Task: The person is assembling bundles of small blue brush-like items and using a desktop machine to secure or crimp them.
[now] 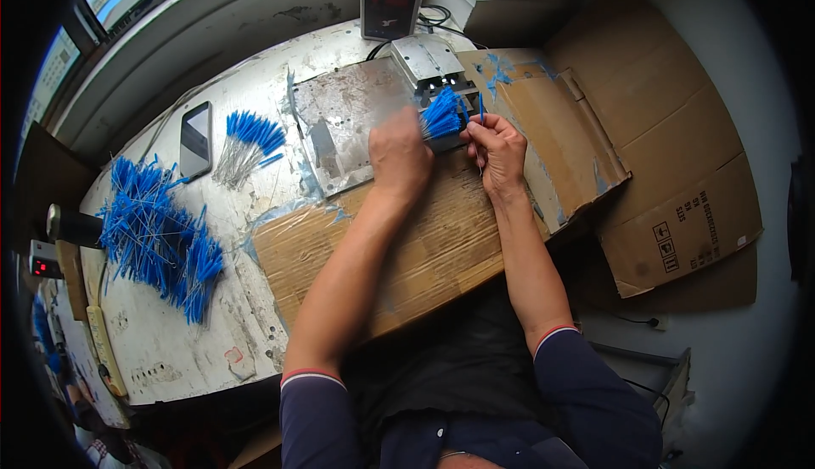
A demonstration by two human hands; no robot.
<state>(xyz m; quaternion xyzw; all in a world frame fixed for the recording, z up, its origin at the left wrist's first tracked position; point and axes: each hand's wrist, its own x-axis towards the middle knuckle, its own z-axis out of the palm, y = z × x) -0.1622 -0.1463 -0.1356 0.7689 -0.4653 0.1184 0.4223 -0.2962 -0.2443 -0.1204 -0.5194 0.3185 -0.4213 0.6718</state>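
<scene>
My left hand (399, 153), partly smeared by motion, is closed in front of the metal machine. A bundle of thin wire pieces with blue ends (441, 113) fans out from it toward the upper right; their wire ends are hidden in the fist. Just right of that bundle, my right hand (499, 151) pinches a single blue-ended wire piece (481, 107) between thumb and forefinger, its blue end upward. Both hands are close to the front of the small metal machine (427, 60).
A large pile of blue-ended wires (157, 235) and a smaller fanned bunch (246, 146) lie on the worn white table (246, 299), near a phone (195, 140). Behind the machine stands a display box (392, 2) with red digits. Cardboard (390, 265) covers the front edge; a carton (671, 146) stands right.
</scene>
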